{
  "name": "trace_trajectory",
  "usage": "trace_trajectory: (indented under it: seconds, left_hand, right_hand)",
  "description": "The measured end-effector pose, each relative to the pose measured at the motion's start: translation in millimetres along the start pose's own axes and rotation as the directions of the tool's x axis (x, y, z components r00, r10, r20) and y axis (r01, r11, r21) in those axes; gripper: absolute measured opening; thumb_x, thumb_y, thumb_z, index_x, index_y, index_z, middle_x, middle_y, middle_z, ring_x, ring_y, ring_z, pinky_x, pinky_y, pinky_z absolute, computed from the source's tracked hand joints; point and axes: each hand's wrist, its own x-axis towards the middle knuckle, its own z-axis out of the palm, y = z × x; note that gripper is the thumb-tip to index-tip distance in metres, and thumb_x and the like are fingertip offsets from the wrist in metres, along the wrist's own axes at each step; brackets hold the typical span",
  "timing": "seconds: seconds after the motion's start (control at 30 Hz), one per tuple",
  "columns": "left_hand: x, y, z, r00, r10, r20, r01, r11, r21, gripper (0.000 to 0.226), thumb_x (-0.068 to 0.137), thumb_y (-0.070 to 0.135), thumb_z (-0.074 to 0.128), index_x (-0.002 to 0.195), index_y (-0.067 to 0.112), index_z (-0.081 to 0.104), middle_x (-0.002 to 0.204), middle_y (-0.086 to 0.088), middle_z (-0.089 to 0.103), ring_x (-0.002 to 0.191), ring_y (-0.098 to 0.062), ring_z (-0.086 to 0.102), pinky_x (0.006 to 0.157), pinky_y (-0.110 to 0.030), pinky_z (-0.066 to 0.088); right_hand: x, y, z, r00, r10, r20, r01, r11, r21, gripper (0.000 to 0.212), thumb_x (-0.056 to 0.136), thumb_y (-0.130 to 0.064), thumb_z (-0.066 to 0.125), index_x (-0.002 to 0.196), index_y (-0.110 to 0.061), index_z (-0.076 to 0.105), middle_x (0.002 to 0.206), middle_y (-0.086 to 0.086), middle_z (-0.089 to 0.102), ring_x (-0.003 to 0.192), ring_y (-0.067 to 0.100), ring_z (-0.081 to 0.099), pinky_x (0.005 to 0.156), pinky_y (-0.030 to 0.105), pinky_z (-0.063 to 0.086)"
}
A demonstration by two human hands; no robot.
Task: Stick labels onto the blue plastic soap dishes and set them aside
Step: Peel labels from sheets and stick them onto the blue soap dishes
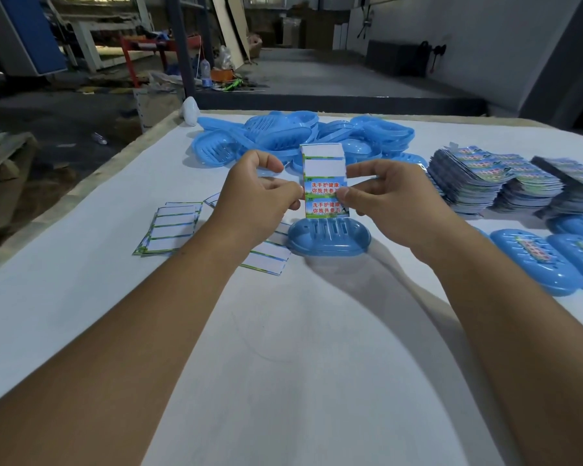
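The person holds a label sheet (324, 181) upright between both hands, just above a blue soap dish (329, 237) that lies upside down on the white table (283, 348). The left hand (254, 200) pinches the sheet's left edge between thumb and curled fingers; the right hand (389, 193) pinches its right edge, thumb on the printed face. The sheet's upper half shows two blank white spaces, while the lower half carries two labels with red characters on a blue and green ground.

Behind the sheet lies a heap of unlabelled blue dishes (303, 136) — piled loosely at the far middle of the table. To the left of the hands lie used backing sheets (172, 228), their label spaces white. On the right stand stacks of fresh label sheets (485, 178), and just in front of them, at the right edge — labelled dishes (535, 260), each with a colourful sticker across its ribbed base.
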Motion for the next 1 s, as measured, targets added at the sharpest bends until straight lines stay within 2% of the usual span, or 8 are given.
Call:
trace_trajectory:
  seconds: [0.23, 0.37, 0.43, 0.53, 0.63, 0.7, 0.87, 1.0]
  left_hand:
    - [0, 1, 0, 1.000, 0.014, -0.009, -0.014, 1.000, -0.011, 0.028, 0.086, 0.015, 0.073, 0.096, 0.025, 0.050, 0.075, 0.004, 0.077, 0.068, -0.005, 0.071, 0.068, -0.029, 0.050]
    - [-2, 2, 0, 0.999, 0.036, 0.001, -0.036, 0.999, 0.018, 0.029, 0.086, 0.015, 0.073, 0.096, 0.025, 0.049, 0.076, 0.003, 0.077, 0.068, -0.003, 0.069, 0.068, -0.027, 0.049]
    - [-3, 2, -1, 0.999, 0.049, 0.006, -0.049, 0.998, 0.029, 0.029, 0.088, 0.016, 0.074, 0.096, 0.025, 0.048, 0.076, 0.004, 0.077, 0.065, 0.000, 0.066, 0.067, -0.025, 0.047]
    - [-5, 3, -1, 0.997, 0.073, 0.028, -0.074, 0.996, 0.039, 0.029, 0.089, 0.017, 0.074, 0.094, 0.027, 0.048, 0.077, 0.007, 0.077, 0.063, 0.002, 0.064, 0.066, -0.020, 0.046]
    - [-6, 4, 1, 0.992, 0.116, 0.052, -0.117, 0.993, 0.026, 0.030, 0.088, 0.013, 0.075, 0.090, 0.026, 0.048, 0.080, 0.004, 0.078, 0.068, -0.004, 0.067, 0.067, -0.017, 0.048]
    - [-8, 4, 1, 0.987, 0.144, 0.065, -0.146, 0.989, 0.026, 0.031, 0.088, 0.010, 0.075, 0.088, 0.025, 0.048, 0.080, 0.003, 0.078, 0.072, -0.010, 0.070, 0.075, -0.022, 0.053]
    - [-11, 5, 4, 0.970, 0.232, 0.069, -0.238, 0.968, 0.084, 0.032, 0.088, 0.007, 0.074, 0.083, 0.024, 0.046, 0.079, -0.002, 0.076, 0.070, -0.011, 0.069, 0.074, -0.024, 0.054]
    - [-13, 6, 7, 0.946, 0.317, 0.072, -0.325, 0.921, 0.214, 0.033, 0.086, 0.010, 0.073, 0.079, 0.027, 0.046, 0.080, 0.000, 0.074, 0.070, -0.013, 0.068, 0.073, -0.032, 0.057]
  right_hand:
    - [-2, -2, 1, 1.000, -0.005, -0.003, 0.005, 1.000, -0.015, 0.019, 0.089, -0.032, 0.078, 0.102, -0.035, 0.064, 0.075, -0.016, 0.077, 0.055, -0.003, 0.063, 0.068, 0.044, 0.055]
    - [-2, -2, 2, 1.000, 0.002, -0.004, -0.002, 0.999, -0.033, 0.021, 0.088, -0.034, 0.078, 0.104, -0.035, 0.064, 0.075, -0.016, 0.077, 0.059, -0.003, 0.066, 0.075, 0.049, 0.060]
    - [-1, 1, 2, 0.999, -0.016, -0.044, 0.015, 0.999, -0.035, 0.026, 0.085, -0.034, 0.082, 0.105, -0.031, 0.065, 0.077, -0.013, 0.077, 0.061, -0.002, 0.065, 0.071, 0.042, 0.059]
    - [-1, 2, 4, 0.989, -0.081, -0.121, 0.064, 0.988, -0.139, 0.024, 0.080, -0.034, 0.086, 0.089, -0.024, 0.067, 0.079, -0.007, 0.072, 0.064, 0.006, 0.060, 0.067, 0.032, 0.054]
    - [-4, 0, 8, 0.992, -0.112, -0.057, 0.104, 0.986, -0.127, 0.016, 0.083, -0.031, 0.083, 0.076, -0.021, 0.075, 0.071, -0.005, 0.076, 0.060, 0.009, 0.065, 0.061, 0.027, 0.053]
    - [-8, -2, 10, 0.988, -0.155, -0.009, 0.151, 0.976, -0.154, 0.014, 0.086, -0.032, 0.079, 0.076, -0.023, 0.079, 0.063, -0.010, 0.073, 0.046, 0.001, 0.051, 0.048, 0.014, 0.039]
    - [-11, -6, 12, 0.978, -0.207, -0.026, 0.197, 0.956, -0.216, 0.023, 0.086, -0.033, 0.075, 0.063, -0.033, 0.074, 0.050, -0.010, 0.063, 0.043, 0.003, 0.044, 0.045, 0.013, 0.034]
    - [-14, -8, 15, 0.974, -0.227, -0.030, 0.210, 0.937, -0.280, 0.025, 0.084, -0.030, 0.071, 0.059, -0.031, 0.071, 0.040, -0.014, 0.051, 0.038, 0.006, 0.042, 0.041, 0.010, 0.029]
